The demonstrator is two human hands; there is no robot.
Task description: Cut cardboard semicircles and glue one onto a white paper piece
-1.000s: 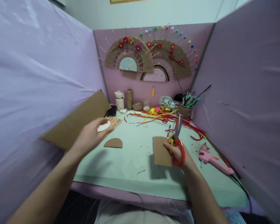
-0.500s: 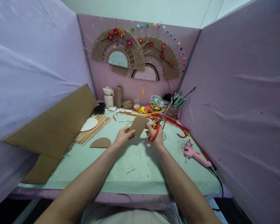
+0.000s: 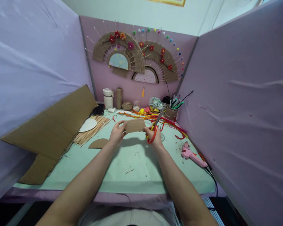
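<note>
Between my hands, above the middle of the table, is a small rectangular piece of cardboard (image 3: 135, 125). My left hand (image 3: 118, 133) pinches its left end. At its right edge, the fingertips of my right hand (image 3: 155, 135) grip the card. That same hand also carries scissors (image 3: 152, 135) with red and yellow handles, blades pointing up and away from me. A half-round cardboard piece (image 3: 98, 143) lies on the table just left of my left hand.
A large cardboard sheet (image 3: 54, 125) leans at the left beside thin wooden sticks (image 3: 91, 131) and a white oval (image 3: 88, 125). Coloured strips (image 3: 174, 122) lie at the back right. A pink glue gun (image 3: 191, 156) rests on the right. Fan-shaped decorations (image 3: 101, 47) hang on the back panel.
The cardboard rectangle has turned from a slant to nearly level, with ridged lines now showing on it. My left hand has shifted left and up slightly. The view has moved a little.
</note>
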